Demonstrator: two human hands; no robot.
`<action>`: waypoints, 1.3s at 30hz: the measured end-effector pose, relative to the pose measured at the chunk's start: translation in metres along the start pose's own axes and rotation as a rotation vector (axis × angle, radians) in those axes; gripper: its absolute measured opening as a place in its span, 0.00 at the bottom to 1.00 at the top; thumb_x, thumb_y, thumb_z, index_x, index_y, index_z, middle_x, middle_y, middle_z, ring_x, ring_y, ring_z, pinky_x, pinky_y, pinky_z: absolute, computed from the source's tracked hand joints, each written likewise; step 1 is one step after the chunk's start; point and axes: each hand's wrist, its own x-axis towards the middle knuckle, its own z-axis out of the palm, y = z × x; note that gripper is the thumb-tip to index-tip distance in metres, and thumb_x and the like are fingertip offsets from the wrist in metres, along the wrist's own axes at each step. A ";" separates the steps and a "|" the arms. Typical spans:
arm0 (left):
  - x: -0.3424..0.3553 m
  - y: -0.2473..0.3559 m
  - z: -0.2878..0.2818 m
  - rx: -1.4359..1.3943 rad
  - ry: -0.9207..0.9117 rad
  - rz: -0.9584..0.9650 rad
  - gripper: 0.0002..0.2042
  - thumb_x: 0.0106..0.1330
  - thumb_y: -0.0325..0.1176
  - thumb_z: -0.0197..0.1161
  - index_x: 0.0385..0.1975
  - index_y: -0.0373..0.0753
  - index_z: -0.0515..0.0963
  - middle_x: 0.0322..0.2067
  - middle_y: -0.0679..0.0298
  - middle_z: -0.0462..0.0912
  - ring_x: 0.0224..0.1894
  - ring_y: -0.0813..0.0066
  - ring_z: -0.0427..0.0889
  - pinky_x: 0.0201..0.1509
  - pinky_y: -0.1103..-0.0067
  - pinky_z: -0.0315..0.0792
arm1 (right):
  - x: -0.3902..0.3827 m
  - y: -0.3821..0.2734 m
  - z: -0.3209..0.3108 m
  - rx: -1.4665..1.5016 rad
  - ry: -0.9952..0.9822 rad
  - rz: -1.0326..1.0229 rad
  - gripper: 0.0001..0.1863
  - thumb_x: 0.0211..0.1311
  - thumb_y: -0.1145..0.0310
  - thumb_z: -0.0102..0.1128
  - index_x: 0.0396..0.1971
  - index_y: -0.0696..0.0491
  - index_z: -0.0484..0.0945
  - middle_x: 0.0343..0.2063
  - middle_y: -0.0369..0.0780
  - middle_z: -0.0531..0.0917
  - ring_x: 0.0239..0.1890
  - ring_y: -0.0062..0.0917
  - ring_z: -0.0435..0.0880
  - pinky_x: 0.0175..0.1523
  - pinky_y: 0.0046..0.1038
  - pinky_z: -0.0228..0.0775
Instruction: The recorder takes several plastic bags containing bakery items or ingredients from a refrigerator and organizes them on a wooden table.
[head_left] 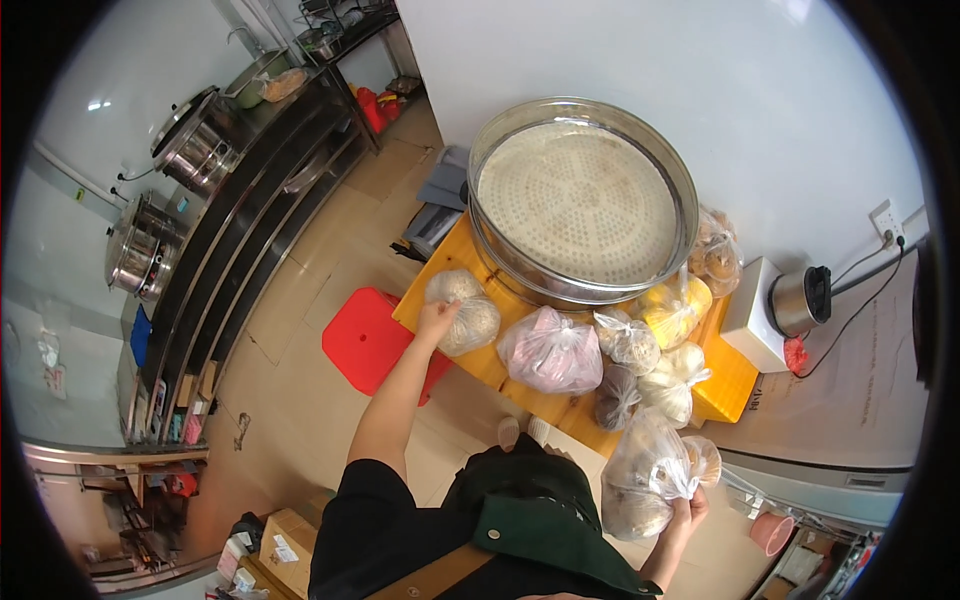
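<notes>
A person's left hand (436,320) grips a clear bag of pale buns (462,311) lying at the yellow worktop's (730,385) near corner, beside a round steel steamer tray (583,200). The right hand (690,508) is closed around the knotted neck of another bun bag (645,470), hanging off the worktop.

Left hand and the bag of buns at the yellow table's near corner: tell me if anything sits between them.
Nothing does. The left hand already rests on the clear bag of buns at the corner of the yellow table. The pink bag lies off to its right, apart from it.
</notes>
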 end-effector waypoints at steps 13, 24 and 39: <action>-0.079 0.158 0.005 -0.342 0.115 0.363 0.15 0.58 0.37 0.57 0.37 0.31 0.71 0.37 0.55 0.74 0.39 0.69 0.75 0.42 0.79 0.68 | 0.025 -0.010 0.012 0.049 -0.105 -0.083 0.09 0.40 0.78 0.48 0.25 0.62 0.76 0.24 0.34 0.77 0.27 0.15 0.72 0.35 0.17 0.63; -0.072 0.175 -0.001 -0.885 -0.154 -0.292 0.32 0.55 0.49 0.58 0.52 0.33 0.59 0.54 0.51 0.58 0.48 0.59 0.67 0.45 0.69 0.70 | 0.069 -0.022 0.052 -0.038 -0.391 -0.284 0.08 0.42 0.75 0.53 0.12 0.57 0.63 0.16 0.31 0.63 0.21 0.13 0.59 0.25 0.17 0.47; 0.094 0.185 -0.001 -0.886 -0.521 -0.524 0.27 0.47 0.34 0.57 0.49 0.35 0.60 0.46 0.46 0.61 0.45 0.49 0.65 0.47 0.51 0.65 | 0.044 -0.015 0.125 -0.063 -0.028 -0.071 0.05 0.39 0.80 0.51 0.12 0.58 0.66 0.16 0.30 0.64 0.20 0.12 0.60 0.24 0.15 0.48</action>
